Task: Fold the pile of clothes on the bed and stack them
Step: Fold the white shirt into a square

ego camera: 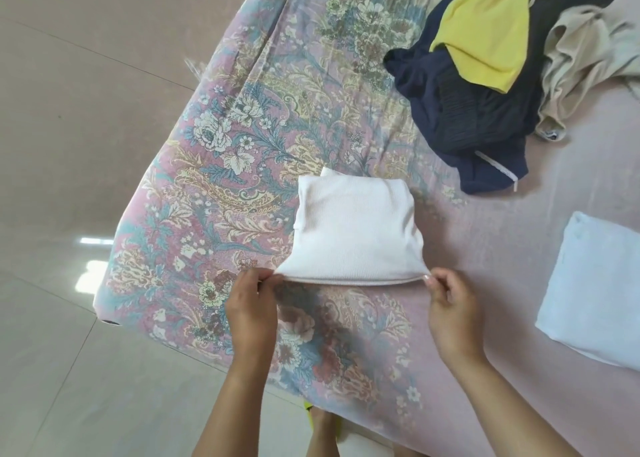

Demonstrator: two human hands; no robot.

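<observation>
White ribbed garment [356, 228], partly folded, near hem pinched at both corners.

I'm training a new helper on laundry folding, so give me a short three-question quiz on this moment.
1. True or false: both hands pinch the near edge of the white ribbed garment.
2. Which lies on top of the unfolded pile? A) yellow garment B) red towel C) striped sock
3. Fill in: the folded light blue cloth lies to the person's ____ on the bed.

Key
1. True: the left hand and right hand each keep a grip on one near corner.
2. A; it rests on the navy garment, beside a beige garment.
3. right
</observation>
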